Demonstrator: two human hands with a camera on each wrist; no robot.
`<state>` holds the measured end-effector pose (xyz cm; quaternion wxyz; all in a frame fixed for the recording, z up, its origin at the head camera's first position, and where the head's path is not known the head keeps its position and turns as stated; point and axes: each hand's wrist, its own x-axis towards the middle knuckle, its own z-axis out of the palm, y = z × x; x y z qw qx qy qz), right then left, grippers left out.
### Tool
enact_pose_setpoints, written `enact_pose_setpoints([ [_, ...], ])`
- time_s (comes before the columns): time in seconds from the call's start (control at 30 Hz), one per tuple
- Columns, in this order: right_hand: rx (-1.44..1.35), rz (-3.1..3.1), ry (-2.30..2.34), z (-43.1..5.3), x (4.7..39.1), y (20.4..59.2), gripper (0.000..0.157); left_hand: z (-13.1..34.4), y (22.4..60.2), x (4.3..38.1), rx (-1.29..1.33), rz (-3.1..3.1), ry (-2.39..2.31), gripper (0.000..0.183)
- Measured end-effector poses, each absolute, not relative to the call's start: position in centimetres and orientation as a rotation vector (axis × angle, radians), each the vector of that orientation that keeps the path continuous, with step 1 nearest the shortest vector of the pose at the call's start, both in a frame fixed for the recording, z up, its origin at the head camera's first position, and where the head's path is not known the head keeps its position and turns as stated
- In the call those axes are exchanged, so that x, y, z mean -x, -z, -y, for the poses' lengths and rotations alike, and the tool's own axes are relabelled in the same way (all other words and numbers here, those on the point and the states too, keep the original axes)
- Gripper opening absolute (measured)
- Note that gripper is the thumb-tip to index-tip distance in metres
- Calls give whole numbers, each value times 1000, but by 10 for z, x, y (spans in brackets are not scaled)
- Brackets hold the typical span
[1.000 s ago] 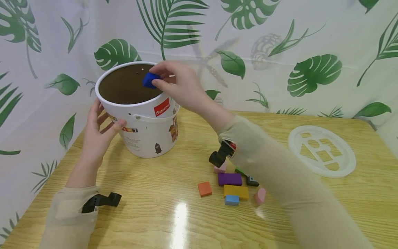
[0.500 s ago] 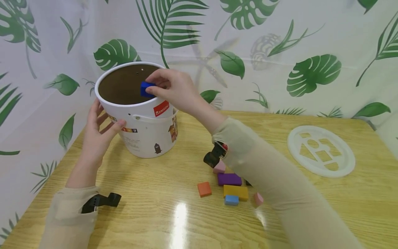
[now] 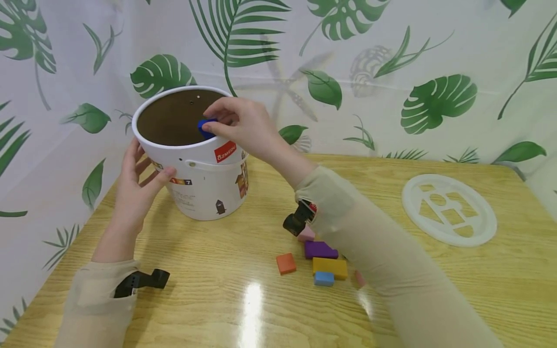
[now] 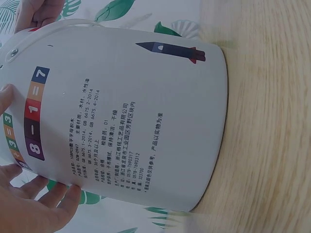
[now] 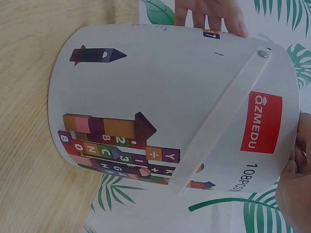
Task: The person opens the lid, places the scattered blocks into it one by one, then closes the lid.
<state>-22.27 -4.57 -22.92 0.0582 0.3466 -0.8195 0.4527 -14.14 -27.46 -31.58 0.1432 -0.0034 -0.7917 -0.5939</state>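
Observation:
A white bucket (image 3: 191,188) with a red label stands upright on the table. My left hand (image 3: 137,193) rests against its left side, thumb on the front and fingers spread along the wall; the left wrist view shows the fingers (image 4: 63,199) touching it. At the bucket's right rim, my right hand (image 3: 248,125) pinches a dark blue block (image 3: 205,128) between thumb and fingers, just inside the opening. The block's lower part is hidden by the rim. In the right wrist view only part of the right hand (image 5: 296,189) shows beside the rim.
Loose blocks lie near the right sleeve: orange-red (image 3: 286,264), purple (image 3: 320,250), yellow (image 3: 329,268), light blue (image 3: 324,279) and pink (image 3: 306,234); the sleeve partly covers some. A white round stencil plate (image 3: 409,193) lies at right. A leaf-patterned cloth (image 3: 330,125) hangs behind.
My right hand has moved slightly left and down, lowering the blue block behind the front rim. The right sleeve now covers more of the blocks. My left hand has stayed on the bucket.

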Motion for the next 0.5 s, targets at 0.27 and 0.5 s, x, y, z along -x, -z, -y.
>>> enact_pose_setpoints([
  [0.27, -1048, 2488, -1365, 46, 222, 230, 27, 275, 316, 141, 27, 2272, 1725, 82],
  [0.5, -1050, 2480, -1357, 46, 222, 230, 25, 275, 316, 141, 33, 2269, 1726, 82],
])
